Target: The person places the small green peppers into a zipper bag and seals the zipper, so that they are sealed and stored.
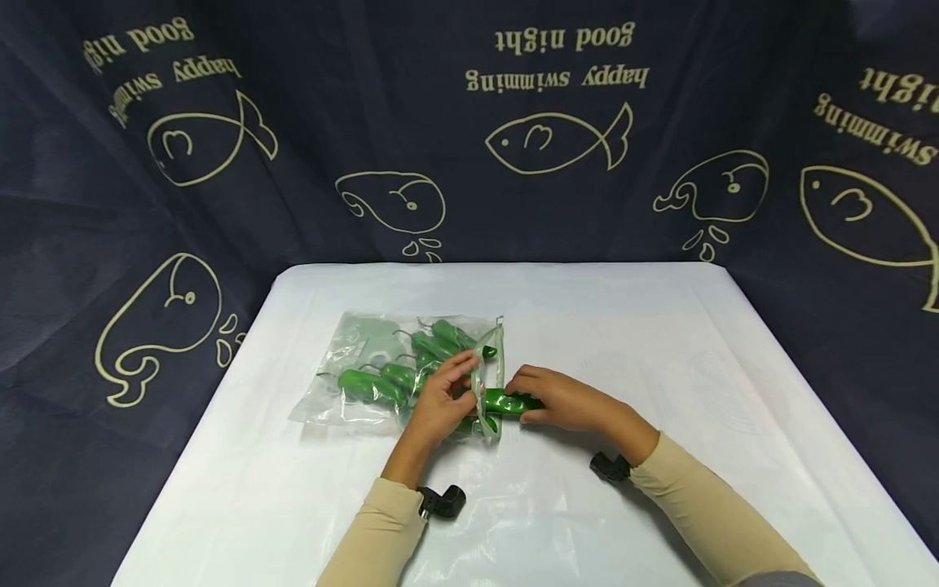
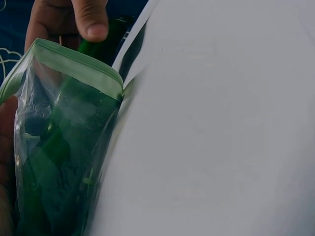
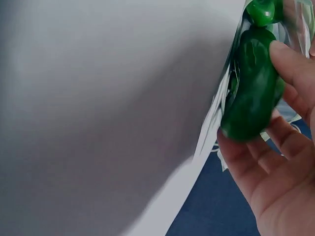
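A clear zip bag (image 1: 315,408) with a pale green band at its mouth lies on its side, several green peppers (image 1: 370,386) inside it. My left hand (image 1: 438,403) grips the bag near its mouth, which gapes toward the right. In my right hand (image 1: 565,399) is a glossy green pepper (image 1: 508,402), pinched between thumb and fingers with its far part within the bag opening. The right wrist view shows this pepper (image 3: 251,83) lying against the fingers, with another pepper end beyond it. In the left wrist view the green band (image 2: 78,69) partly covers the held pepper.
A white cloth (image 1: 623,505) covers the table under the bag. Behind it hangs a dark blue curtain (image 1: 587,220) with fish and whale drawings. Each wrist carries a small black camera, one by the left sleeve (image 1: 377,530) and one by the right sleeve (image 1: 704,505).
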Motion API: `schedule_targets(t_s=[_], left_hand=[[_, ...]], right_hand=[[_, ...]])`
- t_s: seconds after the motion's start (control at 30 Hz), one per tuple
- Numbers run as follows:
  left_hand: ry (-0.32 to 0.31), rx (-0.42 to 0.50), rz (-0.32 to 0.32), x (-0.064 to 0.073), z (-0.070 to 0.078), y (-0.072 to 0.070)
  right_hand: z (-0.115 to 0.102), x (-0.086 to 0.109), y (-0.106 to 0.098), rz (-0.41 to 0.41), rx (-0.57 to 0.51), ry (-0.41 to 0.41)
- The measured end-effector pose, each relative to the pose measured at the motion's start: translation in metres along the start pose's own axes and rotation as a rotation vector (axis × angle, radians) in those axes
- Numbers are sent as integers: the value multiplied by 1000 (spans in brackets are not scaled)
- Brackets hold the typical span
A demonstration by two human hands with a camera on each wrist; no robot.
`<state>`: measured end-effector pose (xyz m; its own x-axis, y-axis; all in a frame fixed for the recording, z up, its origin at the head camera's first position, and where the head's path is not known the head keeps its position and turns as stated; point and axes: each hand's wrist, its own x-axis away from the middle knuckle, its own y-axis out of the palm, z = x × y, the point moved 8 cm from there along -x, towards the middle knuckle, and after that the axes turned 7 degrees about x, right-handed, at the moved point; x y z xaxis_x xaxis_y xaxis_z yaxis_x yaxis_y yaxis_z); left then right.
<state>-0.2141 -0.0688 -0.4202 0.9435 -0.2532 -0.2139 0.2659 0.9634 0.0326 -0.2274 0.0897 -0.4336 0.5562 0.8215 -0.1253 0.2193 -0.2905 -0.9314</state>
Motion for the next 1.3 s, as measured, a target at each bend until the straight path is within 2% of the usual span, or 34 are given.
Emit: schedule_targets(t_s=[0.2,0.53,0.8,1.03,1.3], left_hand=[[-1,-12,-16,0,0,0],[-17,-14,-23,-1,1,0],[-31,-7,-26,-1,-1,0],[-23,-9,-27,0,-1,0],[-42,1,-35,0,-3,0]], right_hand=[[1,0,4,-53,-44,38],[4,-1,4,-35,-51,44],[2,-5,4,-32,-64,17],[2,-9,6,-30,-66,28],[3,-12,9,-31,-69,35]])
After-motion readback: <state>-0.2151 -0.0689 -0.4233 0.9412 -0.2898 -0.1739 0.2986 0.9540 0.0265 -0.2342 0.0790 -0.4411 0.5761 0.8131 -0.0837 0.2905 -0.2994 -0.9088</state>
